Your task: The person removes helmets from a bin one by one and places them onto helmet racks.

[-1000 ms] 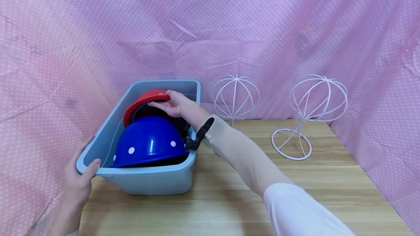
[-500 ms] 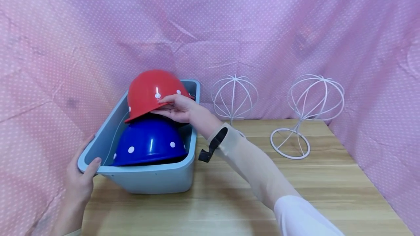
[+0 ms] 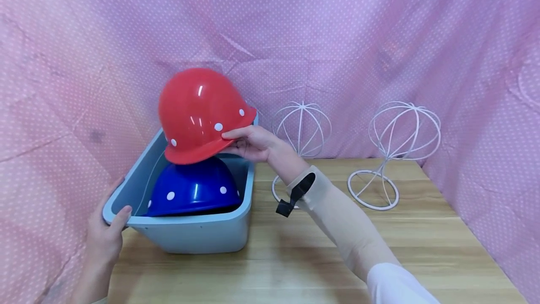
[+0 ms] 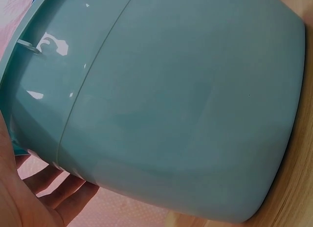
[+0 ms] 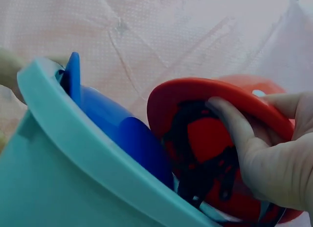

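Observation:
A red hard hat (image 3: pixel 194 107) with white dots is held over the grey-blue bin (image 3: pixel 198 238). My right hand (image 3: pixel 257 143) pinches its brim, and in the right wrist view several fingers reach under the edge beside the black inner straps (image 5: pixel 188 153). Below it, a blue hard hat (image 3: pixel 194 189) sits in the bin, dome up, close to the front rim. At the bin's near left corner my left hand (image 3: pixel 105 233) grips the rim, thumb on top. The left wrist view shows its fingers (image 4: pixel 73 197) along the bin's outer wall.
Two white wire stands with round cage tops, one (image 3: pixel 301 130) behind my right forearm and one (image 3: pixel 405 130) farther right, stand on the wooden table (image 3: pixel 320 257). A pink dotted cloth (image 3: pixel 337 27) hangs behind and at both sides.
My right hand has lifted the red hard hat up out of the bin and turned it dome up. It has moved slightly right. My left hand stays on the rim.

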`<state>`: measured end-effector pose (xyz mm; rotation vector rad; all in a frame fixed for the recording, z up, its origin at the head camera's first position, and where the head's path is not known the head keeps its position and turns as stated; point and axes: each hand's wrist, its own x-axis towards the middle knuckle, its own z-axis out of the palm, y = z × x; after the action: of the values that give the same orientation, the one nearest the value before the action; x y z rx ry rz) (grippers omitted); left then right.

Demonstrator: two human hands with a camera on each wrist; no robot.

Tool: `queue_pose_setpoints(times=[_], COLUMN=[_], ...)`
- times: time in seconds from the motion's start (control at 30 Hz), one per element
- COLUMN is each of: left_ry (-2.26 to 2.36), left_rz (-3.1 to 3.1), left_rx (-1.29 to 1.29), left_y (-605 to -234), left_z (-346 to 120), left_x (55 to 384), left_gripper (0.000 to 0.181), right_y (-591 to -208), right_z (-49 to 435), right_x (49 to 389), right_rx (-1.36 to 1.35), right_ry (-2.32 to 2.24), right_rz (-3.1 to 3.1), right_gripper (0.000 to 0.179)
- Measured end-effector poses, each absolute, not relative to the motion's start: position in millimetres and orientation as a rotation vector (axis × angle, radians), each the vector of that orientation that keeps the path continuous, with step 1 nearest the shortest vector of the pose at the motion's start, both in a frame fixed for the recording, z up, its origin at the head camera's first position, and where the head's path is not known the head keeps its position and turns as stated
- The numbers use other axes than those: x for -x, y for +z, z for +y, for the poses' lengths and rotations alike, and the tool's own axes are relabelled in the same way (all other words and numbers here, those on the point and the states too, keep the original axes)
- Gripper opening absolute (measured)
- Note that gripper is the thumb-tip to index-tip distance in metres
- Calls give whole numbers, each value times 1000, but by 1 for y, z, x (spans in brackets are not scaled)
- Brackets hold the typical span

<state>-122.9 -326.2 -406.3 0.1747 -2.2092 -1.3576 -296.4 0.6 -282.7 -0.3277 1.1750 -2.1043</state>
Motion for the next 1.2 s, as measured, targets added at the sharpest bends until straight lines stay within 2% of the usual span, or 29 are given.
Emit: queue_pose_setpoints(times=[0.23, 0.73, 0.93, 1.2], left_ry=[-1379, -1418, -1383, -1387], left_rz=[-2174, -2177, -2201, -2208], left_rx=[-195, -202, -264, -261], left_y=[-407, -412, -411, -413], left_z=[-324, -325, -324, -324], left_x=[123, 126, 126, 126], left_gripper=[60, 61, 60, 60], right_y=[-271, -249, -251, -251], right_z=[22, 78, 104, 134], right_x=[292, 287, 289, 283], right_rx=[523, 739, 804, 902], right_ry=[-2173, -2201, -2179, -2174], right_rz=[1131, 1076, 1045, 1015], right_gripper=[30, 41, 26, 23])
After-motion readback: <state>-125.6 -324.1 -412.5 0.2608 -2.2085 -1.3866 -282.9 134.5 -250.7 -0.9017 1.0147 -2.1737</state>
